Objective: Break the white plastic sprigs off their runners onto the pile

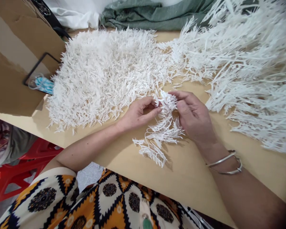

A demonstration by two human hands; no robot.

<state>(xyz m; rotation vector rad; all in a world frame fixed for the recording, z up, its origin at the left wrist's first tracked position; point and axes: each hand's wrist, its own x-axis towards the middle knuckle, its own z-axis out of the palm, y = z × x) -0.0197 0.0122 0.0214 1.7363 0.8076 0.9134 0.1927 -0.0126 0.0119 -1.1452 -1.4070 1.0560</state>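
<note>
Near the middle of the table, a bunch of white plastic fern-like sprigs [165,127] trails down toward me. My left hand [143,111] pinches its upper left side between thumb and fingers. On the other side, my right hand [193,113] has its thumb and forefinger closed on the same bunch. A loose-looking lower sprig [153,152] rests on the tabletop below my hands. Behind my left hand spreads a large heap of short white sprigs [109,70]. Longer white branching stems [257,73] lie in a pile to the right of my right hand.
A cardboard box [14,60] stands at the left edge, with a blue-and-white item [44,84] hanging by it. Green cloth [152,14] lies along the back. Beyond the table's left front edge are a red plastic stool [16,171] and part of another person [11,141].
</note>
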